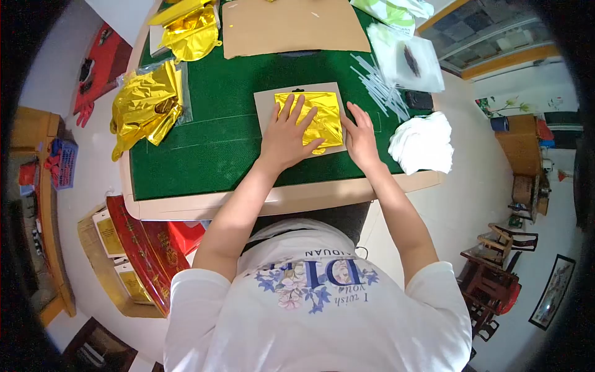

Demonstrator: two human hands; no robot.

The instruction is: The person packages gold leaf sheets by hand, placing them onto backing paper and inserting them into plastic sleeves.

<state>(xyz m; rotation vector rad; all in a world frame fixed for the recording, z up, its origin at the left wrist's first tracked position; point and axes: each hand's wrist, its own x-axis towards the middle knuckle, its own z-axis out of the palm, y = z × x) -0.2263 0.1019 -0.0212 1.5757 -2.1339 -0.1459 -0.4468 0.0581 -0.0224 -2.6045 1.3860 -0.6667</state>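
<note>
My left hand lies flat with fingers spread on a folded gold foil piece, likely a foil balloon. Under the foil is a beige card with a dark hanging slot at its top edge. My right hand rests at the card's right edge, fingers stretched out and holding nothing. The card sits on the green cloth of the table. Part of the foil is hidden beneath my left hand.
Gold foil pieces in clear plastic lie at left, with more gold foil behind. A brown cardboard sheet is at the back. White straws, a black box and a white cloth bundle are at right.
</note>
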